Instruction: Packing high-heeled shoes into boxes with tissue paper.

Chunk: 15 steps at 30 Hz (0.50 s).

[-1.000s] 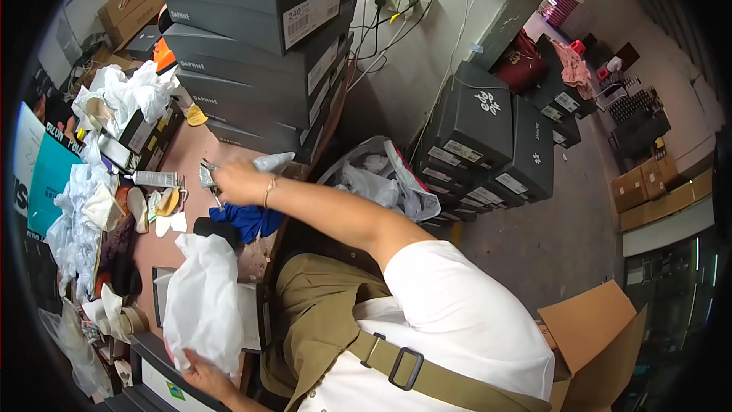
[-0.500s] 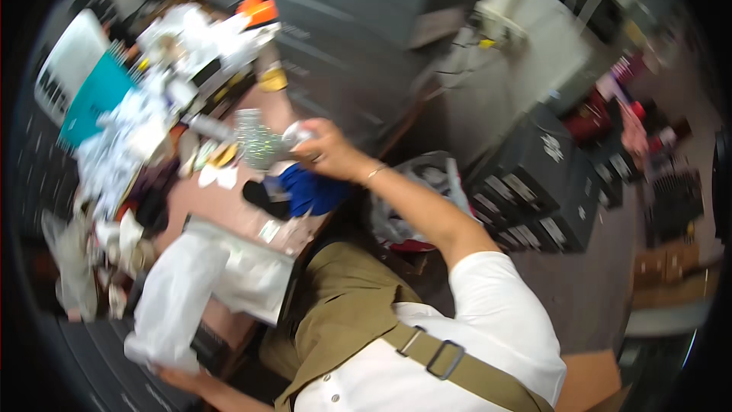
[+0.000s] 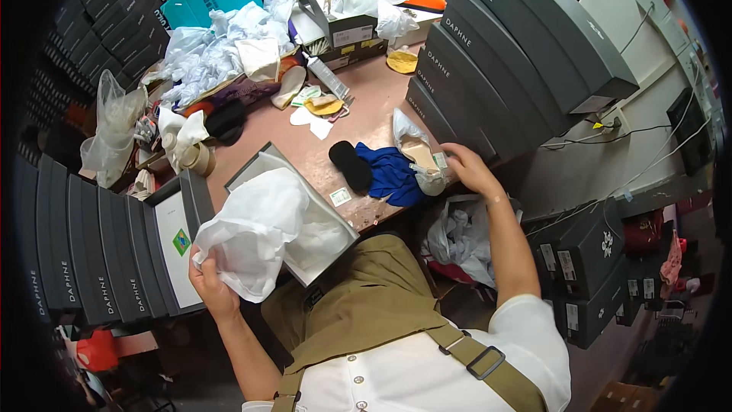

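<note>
My left hand (image 3: pixel 215 286) is closed on a crumpled sheet of white tissue paper (image 3: pixel 255 221), which spreads over the left part of an open grey shoebox (image 3: pixel 339 248). More white tissue lies inside that box. At the table's front edge, my right hand (image 3: pixel 471 172) has its fingers and thumb at the heel end of a silvery, glittery shoe (image 3: pixel 415 149) with a beige insole and pointed toe. A small tag shows by the fingers. Left of the shoe are a bunched blue cloth (image 3: pixel 390 172) and a black pad (image 3: pixel 350 166).
Grey shoeboxes stack at the right (image 3: pixel 488 61) and left (image 3: pixel 99 244). An open box (image 3: pixel 171 236) stands beside the left stack. Crumpled paper (image 3: pixel 221 46), a white tube (image 3: pixel 328 76) and yellow sponges (image 3: pixel 402 61) clutter the far table. A paper-filled bag (image 3: pixel 461 240) hangs below the edge.
My view has turned and steadied. My left hand has lifted the tissue beside the open shoebox. The glittery shoe at my right hand now shows its insole, near the blue cloth.
</note>
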Motion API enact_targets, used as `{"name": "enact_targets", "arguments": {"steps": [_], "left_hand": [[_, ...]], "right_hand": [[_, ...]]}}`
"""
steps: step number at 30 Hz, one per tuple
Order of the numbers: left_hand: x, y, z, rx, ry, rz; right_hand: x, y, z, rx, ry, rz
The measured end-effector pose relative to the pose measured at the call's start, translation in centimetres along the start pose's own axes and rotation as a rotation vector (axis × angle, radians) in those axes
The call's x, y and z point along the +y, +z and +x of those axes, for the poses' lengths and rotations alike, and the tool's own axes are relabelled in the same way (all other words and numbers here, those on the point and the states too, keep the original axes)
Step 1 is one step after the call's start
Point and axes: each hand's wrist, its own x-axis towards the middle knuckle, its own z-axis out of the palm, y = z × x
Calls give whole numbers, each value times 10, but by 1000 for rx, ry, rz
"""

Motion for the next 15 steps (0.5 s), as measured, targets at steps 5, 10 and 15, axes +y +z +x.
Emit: {"name": "enact_targets", "arguments": {"steps": [5, 10, 15], "left_hand": [[-12, 17, 16, -13, 438, 822], [8, 56, 34, -126, 189, 699], [-2, 40, 111, 251, 99, -201]], "right_hand": [[-20, 41, -46, 285, -176, -365], [-19, 49, -18, 375, -82, -210], [-112, 51, -80, 56, -217, 921]]}}
